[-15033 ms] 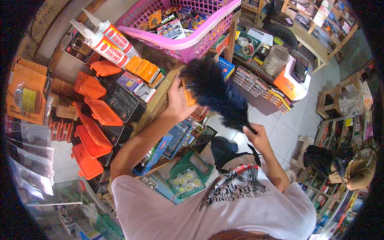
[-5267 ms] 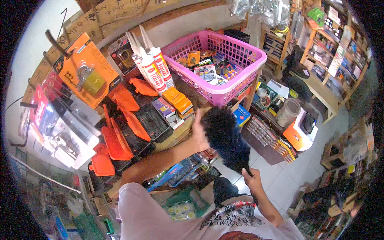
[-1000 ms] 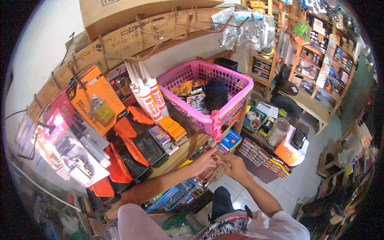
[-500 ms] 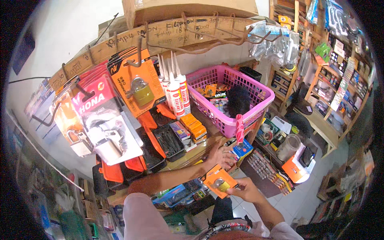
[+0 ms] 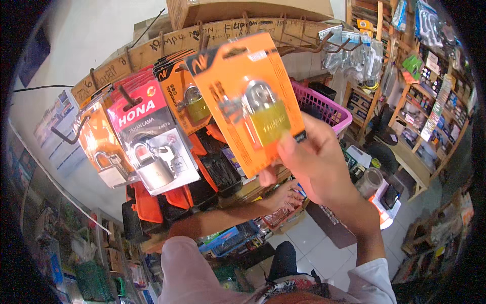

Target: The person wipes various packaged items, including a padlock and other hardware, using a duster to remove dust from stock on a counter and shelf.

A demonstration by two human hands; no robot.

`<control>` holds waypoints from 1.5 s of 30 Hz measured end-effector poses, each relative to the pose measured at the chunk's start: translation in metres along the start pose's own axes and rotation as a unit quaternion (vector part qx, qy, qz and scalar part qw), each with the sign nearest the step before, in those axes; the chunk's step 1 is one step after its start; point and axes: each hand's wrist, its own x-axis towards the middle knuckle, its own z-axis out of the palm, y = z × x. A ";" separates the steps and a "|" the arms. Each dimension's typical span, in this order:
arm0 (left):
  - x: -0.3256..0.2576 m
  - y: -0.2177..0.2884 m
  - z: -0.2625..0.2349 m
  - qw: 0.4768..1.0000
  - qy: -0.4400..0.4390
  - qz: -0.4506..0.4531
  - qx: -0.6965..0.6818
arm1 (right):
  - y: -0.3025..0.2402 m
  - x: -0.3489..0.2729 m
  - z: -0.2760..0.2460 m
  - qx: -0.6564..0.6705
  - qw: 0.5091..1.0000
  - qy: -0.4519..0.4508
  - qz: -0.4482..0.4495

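Note:
Raised in front of me is a padlock with its keys, packed on an orange card. My right hand grips the card at its lower right, with the thumb on the front. Behind and left of it, another orange-carded padlock hangs from a rack hook. Further left hang pink-carded padlocks and an orange-and-white carded padlock. My left hand rests on the wooden counter edge below the held pack, fingers apart and holding nothing that I can see.
A wooden board with metal hooks crosses the top. The held pack hides much of the pink basket. Black bins with orange flaps line the counter. At right stand packed shelves; clear packs hang nearby.
My right hand has lifted the carded padlock from low near my lap up in front of the rack. My left hand has stayed at the counter edge. The view has shifted slightly.

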 end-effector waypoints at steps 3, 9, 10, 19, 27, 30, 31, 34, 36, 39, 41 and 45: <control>-0.002 0.003 -0.001 1.000 0.003 -0.005 0.009 | 0.000 0.017 0.009 0.034 0.999 -0.026 -0.025; -0.005 0.001 -0.001 1.000 0.000 -0.012 0.019 | 0.006 0.029 0.016 0.062 0.997 -0.039 -0.003; -0.005 0.001 -0.001 1.000 -0.001 -0.013 0.021 | 0.009 0.029 0.016 0.074 0.997 -0.028 -0.002; -0.009 0.000 0.000 0.999 -0.006 -0.019 0.032 | 0.025 0.026 0.011 0.117 0.993 -0.017 0.026; -0.017 0.000 -0.002 0.999 -0.006 -0.022 0.048 | 0.034 0.034 0.011 0.088 0.994 -0.028 0.062; -0.016 -0.001 -0.002 0.998 -0.009 -0.022 0.053 | 0.038 0.037 0.011 0.084 0.994 -0.022 0.067; -0.016 -0.001 -0.001 0.998 -0.011 -0.023 0.055 | 0.039 0.038 0.011 0.083 0.994 -0.016 0.070; -0.015 -0.001 -0.001 0.998 -0.014 -0.025 0.058 | 0.043 0.042 0.011 0.076 0.993 -0.006 0.086; -0.018 -0.001 -0.001 0.998 -0.013 -0.025 0.059 | 0.043 0.046 0.016 0.079 0.993 -0.006 0.088; -0.021 -0.001 -0.004 0.998 -0.012 -0.026 0.062 | 0.048 0.053 0.017 0.080 0.993 -0.008 0.091; -0.020 -0.001 -0.004 0.997 -0.017 -0.027 0.069 | 0.049 0.056 0.015 0.074 0.993 -0.006 0.090; -0.020 -0.002 -0.005 0.996 -0.032 -0.026 0.082 | 0.054 0.056 0.013 0.047 0.993 0.016 0.107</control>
